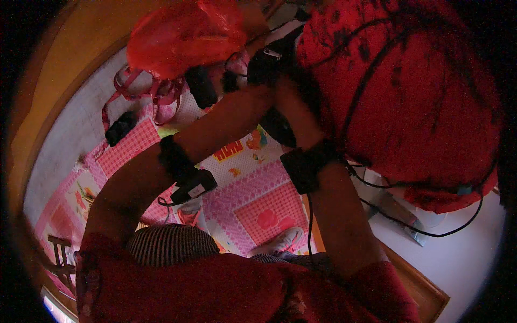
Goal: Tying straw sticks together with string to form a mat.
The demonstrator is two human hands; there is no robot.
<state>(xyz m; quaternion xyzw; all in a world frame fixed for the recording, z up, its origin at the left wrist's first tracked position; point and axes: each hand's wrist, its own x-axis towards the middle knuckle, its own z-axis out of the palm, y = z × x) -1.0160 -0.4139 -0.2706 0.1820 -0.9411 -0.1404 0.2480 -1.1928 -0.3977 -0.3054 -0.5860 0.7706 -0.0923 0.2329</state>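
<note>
My left hand (pixel 260 95) and my right hand (pixel 286 90) come together at the upper middle of the head view. Both are at a black object (pixel 264 65) whose kind I cannot make out. Deep shadow hides the fingers, so their grip does not show. A dark rounded part (pixel 279 128) hangs just below the hands. To their right bulges a large red cloth-like thing (pixel 414 113) with dark streaks. Black cables (pixel 371 70) run across it. Strapped black boxes sit on my left forearm (pixel 195 185) and on my right forearm (pixel 299 171).
A red plastic bag (pixel 186 40) lies at the upper left, with pinkish-red straps (pixel 161 99) and black items (pixel 121 128) near it. Pink patterned sheeting (pixel 237 183) covers the floor. At right, a white surface (pixel 447 264) has a brown wooden edge (pixel 425 288). Cables loop over it.
</note>
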